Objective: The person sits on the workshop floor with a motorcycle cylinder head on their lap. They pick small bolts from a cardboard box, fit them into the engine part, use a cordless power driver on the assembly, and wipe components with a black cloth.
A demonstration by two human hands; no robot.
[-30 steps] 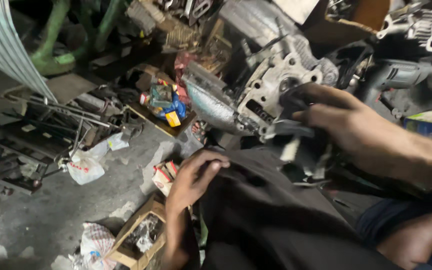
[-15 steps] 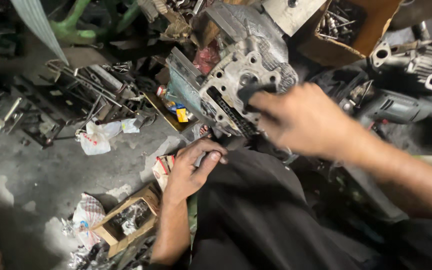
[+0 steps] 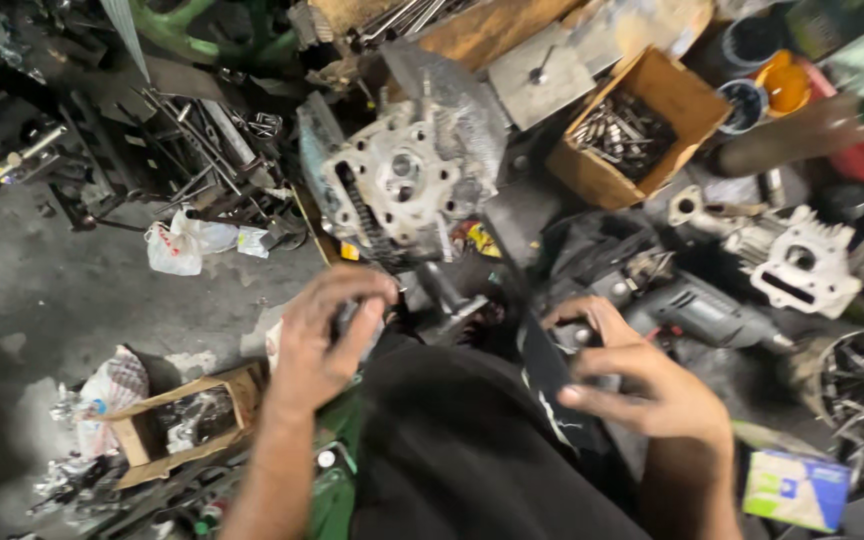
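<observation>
My left hand [image 3: 324,338] is curled around a small dark part that its fingers mostly hide, just above my black-clothed knee [image 3: 452,450]. My right hand [image 3: 642,380] pinches the edge of a flat dark strip [image 3: 550,385] that lies across my lap. A grey cast-metal engine head [image 3: 407,180] with a chain hanging from it sits on the floor straight ahead of both hands, apart from them.
A cardboard box of bolts [image 3: 632,130] stands at the back right. An electric drill [image 3: 702,310] and a second cast engine part [image 3: 802,265] lie to the right. A small wooden box [image 3: 187,420], plastic bags [image 3: 177,245] and metal rods [image 3: 192,150] lie on the concrete floor to the left.
My right hand has come off the engine head and dropped to my lap, onto the dark strip. My left hand has risen and closed on a small part. The view has shifted right.
</observation>
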